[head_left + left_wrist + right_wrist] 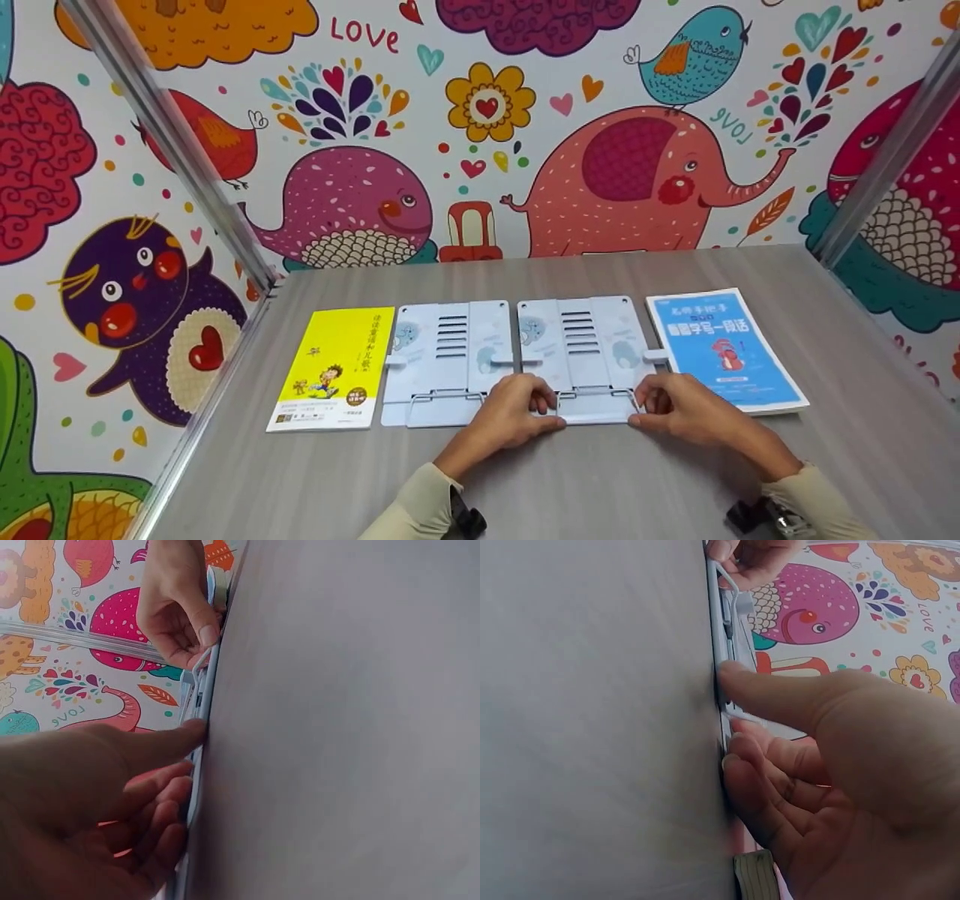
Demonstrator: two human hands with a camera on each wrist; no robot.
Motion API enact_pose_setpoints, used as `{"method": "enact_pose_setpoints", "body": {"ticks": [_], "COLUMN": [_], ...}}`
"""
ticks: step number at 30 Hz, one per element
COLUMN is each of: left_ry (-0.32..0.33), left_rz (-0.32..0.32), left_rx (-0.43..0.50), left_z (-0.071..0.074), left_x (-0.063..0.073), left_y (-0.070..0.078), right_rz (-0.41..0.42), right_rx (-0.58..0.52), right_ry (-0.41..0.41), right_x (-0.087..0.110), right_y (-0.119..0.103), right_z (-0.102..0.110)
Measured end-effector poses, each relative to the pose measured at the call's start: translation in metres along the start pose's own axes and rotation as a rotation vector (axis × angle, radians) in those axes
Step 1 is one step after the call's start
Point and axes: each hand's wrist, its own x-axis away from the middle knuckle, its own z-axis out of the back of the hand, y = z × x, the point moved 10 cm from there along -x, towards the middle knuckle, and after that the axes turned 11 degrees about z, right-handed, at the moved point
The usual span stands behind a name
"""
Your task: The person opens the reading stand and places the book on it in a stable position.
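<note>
Two pale blue folding book stands lie side by side on the table, with slotted backs and wire page clips. At the right book stand (585,315), my left hand (514,412) pinches the front left corner, thumb along the front edge and fingers curled by the wire clip. My right hand (682,411) grips the front right corner likewise, its fingers at the other wire clip (202,661). In the right wrist view, the right thumb (765,694) presses the stand's edge. The left book stand (420,367) lies close beside the left hand, its lower right part hidden behind it.
A yellow book (337,352) lies left of the stands. To the right, a blue-covered book (712,337) lies partly behind the right hand. The grey wood-grain table (570,495) meets cartoon-printed walls (487,172) at the back and sides.
</note>
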Motion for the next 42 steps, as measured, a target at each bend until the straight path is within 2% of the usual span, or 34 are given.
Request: {"method": "enact_pose_setpoints", "body": {"ticks": [7, 13, 25, 30, 34, 37, 42], "left_ry": [0.001, 0.016, 0.008, -0.016, -0.034, -0.035, 0.014], "left_rz": [-0.048, -0.092, -0.073, -0.090, -0.111, -0.119, -0.106], "left_rx": [-0.039, -0.085, -0.083, -0.064, -0.028, -0.018, 0.029], "left_z": [-0.002, -0.001, -0.001, -0.002, 0.001, 0.006, 0.024], "left_x": [0.004, 0.009, 0.008, 0.007, 0.006, 0.005, 0.000], "left_y": [0.005, 0.012, 0.009, 0.012, 0.016, 0.018, 0.018], "right_rz": [0.083, 0.123, 0.096, 0.091, 0.015, -0.082, -0.203], "right_rx": [-0.014, -0.020, -0.011, -0.022, -0.042, -0.049, -0.022], "right_ry": [-0.013, 0.004, 0.008, -0.006, -0.009, 0.066, 0.347], "right_x": [0.000, -0.001, -0.002, -0.001, -0.001, -0.001, 0.003], "right_y": [-0.010, -0.016, -0.013, -0.012, -0.005, 0.004, 0.019], "right_z": [-0.003, -0.002, -0.001, 0.000, 0.004, 0.015, 0.054]}}
